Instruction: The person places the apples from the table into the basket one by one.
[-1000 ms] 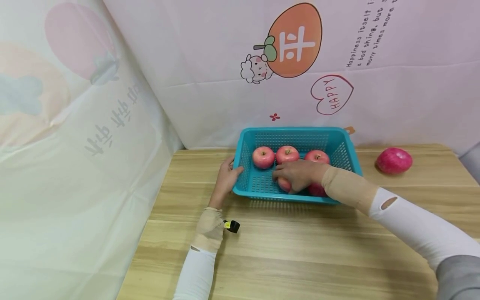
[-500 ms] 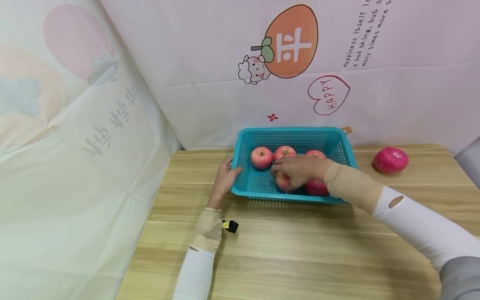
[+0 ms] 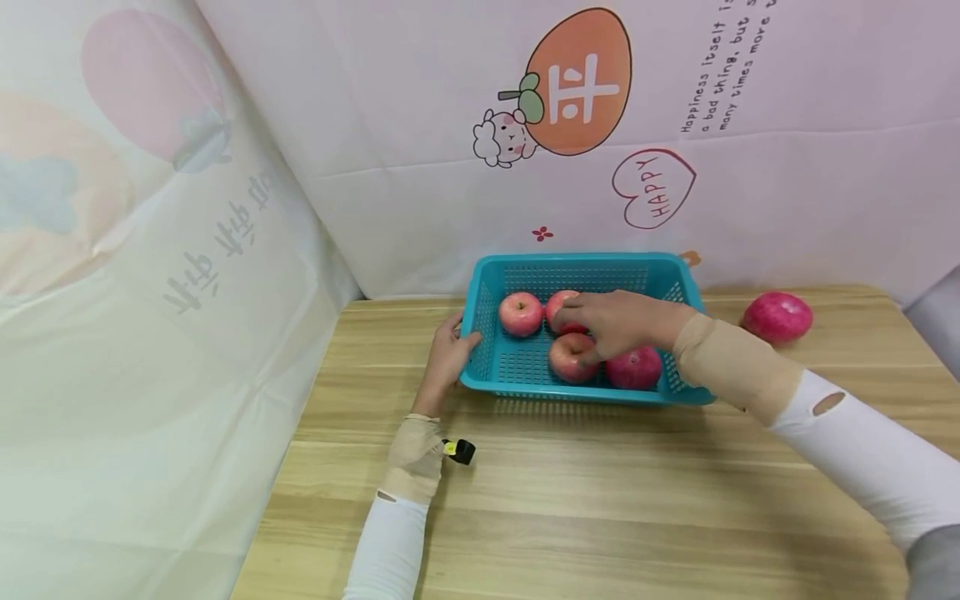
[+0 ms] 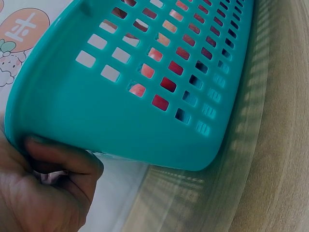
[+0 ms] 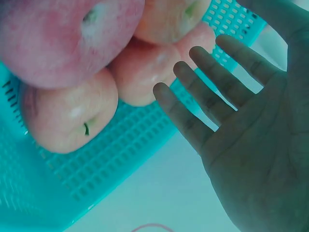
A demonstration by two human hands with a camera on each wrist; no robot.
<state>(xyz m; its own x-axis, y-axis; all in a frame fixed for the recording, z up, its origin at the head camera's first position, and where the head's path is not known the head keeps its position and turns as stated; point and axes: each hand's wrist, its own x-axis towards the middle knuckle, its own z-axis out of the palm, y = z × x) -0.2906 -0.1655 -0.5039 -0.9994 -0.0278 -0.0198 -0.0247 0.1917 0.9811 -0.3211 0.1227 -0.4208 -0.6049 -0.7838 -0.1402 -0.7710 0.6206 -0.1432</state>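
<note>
My left hand (image 3: pixel 447 358) grips the left end of a blue plastic basket (image 3: pixel 480 379); in the left wrist view its curled fingers (image 4: pixel 67 162) hold the rim. Over the basket is my right hand (image 3: pixel 628 323), and the right wrist view shows its fingers (image 5: pixel 212 72) straight and spread, holding nothing. Beneath and beside it sit a front apple (image 3: pixel 570 358), a back apple (image 3: pixel 561 310) partly covered by the fingers, and a left apple (image 3: pixel 521 314). A darker pink round fruit (image 3: pixel 633 368) lies at front right. Another apple (image 5: pixel 72 116) shows in the right wrist view.
A dark pink oval fruit (image 3: pixel 777 317) lies on the wooden table (image 3: pixel 600 517) right of the basket. Printed cloth (image 3: pixel 420 225) hangs behind the table and along its left side. A small black device (image 3: pixel 461 452) sits at the left wrist.
My right hand has let go of the front apple and moved up and right, uncovering that apple and the darker fruit. The left hand stays on the basket's rim.
</note>
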